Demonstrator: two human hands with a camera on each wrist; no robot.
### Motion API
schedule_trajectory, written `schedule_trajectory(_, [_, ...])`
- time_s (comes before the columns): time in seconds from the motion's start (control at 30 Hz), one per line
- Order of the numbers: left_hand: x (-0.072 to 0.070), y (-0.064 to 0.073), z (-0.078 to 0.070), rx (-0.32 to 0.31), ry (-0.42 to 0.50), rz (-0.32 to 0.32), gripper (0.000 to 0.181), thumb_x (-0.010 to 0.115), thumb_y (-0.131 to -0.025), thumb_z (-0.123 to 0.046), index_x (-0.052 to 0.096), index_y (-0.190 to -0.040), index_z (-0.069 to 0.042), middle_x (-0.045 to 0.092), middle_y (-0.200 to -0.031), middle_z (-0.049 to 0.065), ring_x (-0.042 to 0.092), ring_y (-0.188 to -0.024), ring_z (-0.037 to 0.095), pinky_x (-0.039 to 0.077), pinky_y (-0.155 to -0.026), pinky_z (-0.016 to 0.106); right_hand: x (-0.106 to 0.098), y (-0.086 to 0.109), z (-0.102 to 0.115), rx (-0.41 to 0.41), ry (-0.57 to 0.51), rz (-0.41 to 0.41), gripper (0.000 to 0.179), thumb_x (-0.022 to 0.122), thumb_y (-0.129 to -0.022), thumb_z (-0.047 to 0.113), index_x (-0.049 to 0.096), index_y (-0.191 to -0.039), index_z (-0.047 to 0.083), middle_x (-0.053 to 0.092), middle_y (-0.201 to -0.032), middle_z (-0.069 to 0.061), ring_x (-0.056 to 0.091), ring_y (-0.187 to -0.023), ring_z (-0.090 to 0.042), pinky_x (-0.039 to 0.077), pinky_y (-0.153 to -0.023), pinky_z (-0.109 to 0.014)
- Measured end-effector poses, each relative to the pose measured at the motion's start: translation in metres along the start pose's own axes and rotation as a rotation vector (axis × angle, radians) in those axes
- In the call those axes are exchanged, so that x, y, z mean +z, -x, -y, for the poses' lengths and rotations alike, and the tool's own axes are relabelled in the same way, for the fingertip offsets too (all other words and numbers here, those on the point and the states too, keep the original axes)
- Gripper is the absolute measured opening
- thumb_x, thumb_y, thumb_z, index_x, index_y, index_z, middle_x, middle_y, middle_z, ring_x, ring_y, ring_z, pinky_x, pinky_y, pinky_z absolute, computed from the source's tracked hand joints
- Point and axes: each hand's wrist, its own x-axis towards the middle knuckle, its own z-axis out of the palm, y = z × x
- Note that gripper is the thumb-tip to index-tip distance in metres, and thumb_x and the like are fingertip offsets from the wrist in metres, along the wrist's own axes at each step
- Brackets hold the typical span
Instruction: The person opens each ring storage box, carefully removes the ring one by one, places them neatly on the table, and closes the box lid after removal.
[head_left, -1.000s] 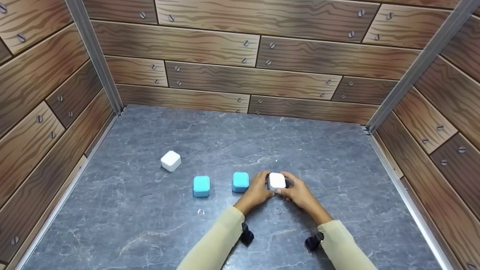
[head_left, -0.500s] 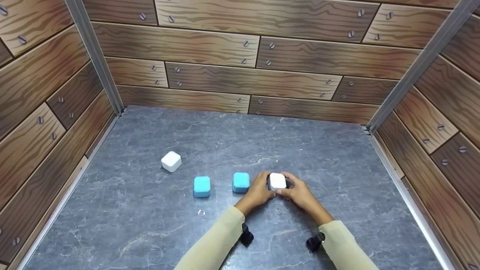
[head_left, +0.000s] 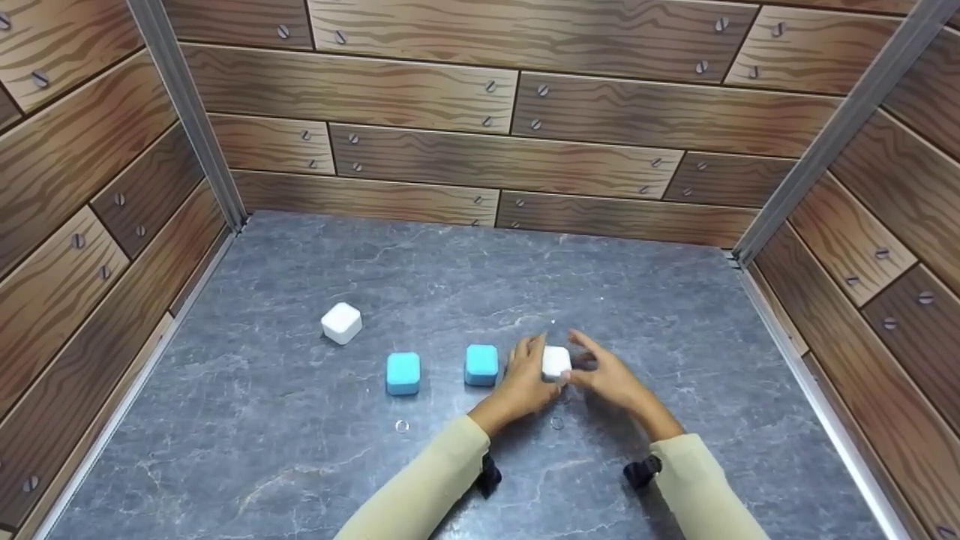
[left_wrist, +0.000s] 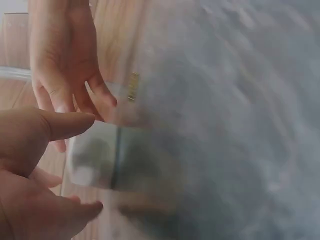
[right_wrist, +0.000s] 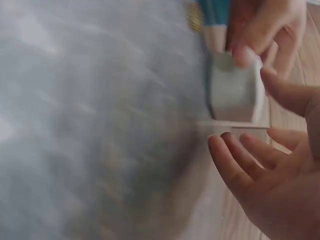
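Observation:
A white cube (head_left: 556, 361) with rounded edges stands upright on the grey marbled tabletop, its reflection adjoining its base. My left hand (head_left: 529, 382) is around its left and near sides, fingers extended. The left thumb (left_wrist: 70, 125) overlaps the cube's near face, while a narrow gap shows between the cube and a fingertip (left_wrist: 96, 207). To the right, my right hand (head_left: 611, 382) is spread, its thumb close to the cube's near corner and its other fingers (right_wrist: 250, 162) apart from it. Left of my left hand sits a turquoise cube (head_left: 481, 365).
Another turquoise cube (head_left: 403, 373) lies further left, and a second white cube (head_left: 342, 323) sits turned at an angle behind it. Wood-patterned panels (head_left: 480, 135) wall the tabletop (head_left: 300, 450) at the back and both sides.
My left hand has shifted right, its fingers straighter along the cube. My right hand has spread and drawn off to the right. The white cube stays about where it was.

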Motion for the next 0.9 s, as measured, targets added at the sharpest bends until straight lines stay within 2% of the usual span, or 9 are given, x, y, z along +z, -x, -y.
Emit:
schedule_trajectory(0.13, [-0.014, 0.003, -0.011, 0.019, 0.021, 0.008, 0.086, 0.076, -0.087, -0.016, 0.027, -0.158, -0.003, 0.034, -0.156, 0.02, 0.032, -0.141, 0.036, 0.033, -0.117, 0.048, -0.005, -0.004, 0.011, 0.019, 0.042, -0.047, 0.07, 0.064, -0.099, 0.029, 0.033, -0.156, 0.002, 0.037, -0.157, -0.024, 0.042, -0.138, -0.045, 0.042, -0.109, -0.057])
schedule_trajectory(0.23, [-0.028, 0.005, -0.018, 0.032, -0.021, 0.008, 0.081, 0.072, -0.092, -0.022, 0.028, -0.158, -0.007, 0.033, -0.158, 0.018, 0.031, -0.144, 0.035, 0.033, -0.118, 0.047, -0.001, -0.009, 0.017, 0.019, 0.153, -0.095, 0.071, 0.059, -0.101, 0.04, 0.034, -0.156, 0.003, 0.036, -0.158, -0.023, 0.033, -0.145, -0.045, 0.03, -0.117, -0.062])
schedule_trajectory(0.37, [-0.045, 0.009, -0.02, 0.034, -0.104, -0.016, 0.075, 0.067, -0.097, -0.032, 0.029, -0.159, -0.011, 0.032, -0.16, 0.016, 0.031, -0.146, 0.035, 0.034, -0.118, 0.048, 0.01, -0.013, 0.026, -0.022, 0.351, -0.154, 0.073, 0.058, -0.1, 0.044, 0.035, -0.155, 0.002, 0.035, -0.158, -0.025, 0.026, -0.148, -0.045, 0.022, -0.118, -0.065])
schedule_trajectory(0.47, [-0.059, 0.011, -0.014, 0.039, -0.166, -0.055, 0.073, 0.064, -0.097, -0.038, 0.031, -0.158, -0.012, 0.033, -0.159, 0.018, 0.032, -0.145, 0.037, 0.035, -0.116, 0.053, 0.019, -0.018, 0.035, -0.087, 0.452, -0.185, 0.073, 0.061, -0.099, 0.044, 0.037, -0.154, 0.001, 0.037, -0.157, -0.024, 0.028, -0.147, -0.044, 0.023, -0.117, -0.066])
schedule_trajectory(0.6, [-0.081, 0.015, -0.001, 0.036, -0.252, -0.106, 0.075, 0.061, -0.098, -0.044, 0.032, -0.157, -0.009, 0.034, -0.158, 0.022, 0.033, -0.145, 0.04, 0.029, -0.119, 0.057, 0.034, -0.026, 0.048, -0.157, 0.511, -0.203, 0.075, 0.061, -0.098, 0.048, 0.039, -0.153, 0.003, 0.038, -0.157, -0.022, 0.03, -0.147, -0.042, 0.024, -0.118, -0.064])
schedule_trajectory(0.77, [-0.108, 0.019, 0.021, -0.024, -0.289, -0.139, 0.078, 0.06, -0.097, -0.05, 0.032, -0.156, -0.008, 0.033, -0.158, 0.022, 0.032, -0.144, 0.042, 0.023, -0.121, 0.058, 0.055, -0.037, 0.067, -0.194, 0.51, -0.171, 0.079, 0.058, -0.096, 0.054, 0.038, -0.154, 0.004, 0.037, -0.157, -0.022, 0.029, -0.147, -0.043, 0.023, -0.119, -0.064])
schedule_trajectory(0.9, [-0.126, 0.023, 0.038, -0.075, -0.281, -0.193, 0.077, 0.065, -0.095, -0.044, 0.032, -0.156, -0.008, 0.033, -0.158, 0.023, 0.032, -0.144, 0.042, 0.022, -0.121, 0.058, 0.068, -0.046, 0.083, -0.182, 0.473, -0.112, 0.082, 0.054, -0.096, 0.058, 0.033, -0.157, 0.007, 0.033, -0.16, -0.021, 0.025, -0.15, -0.041, 0.022, -0.12, -0.062])
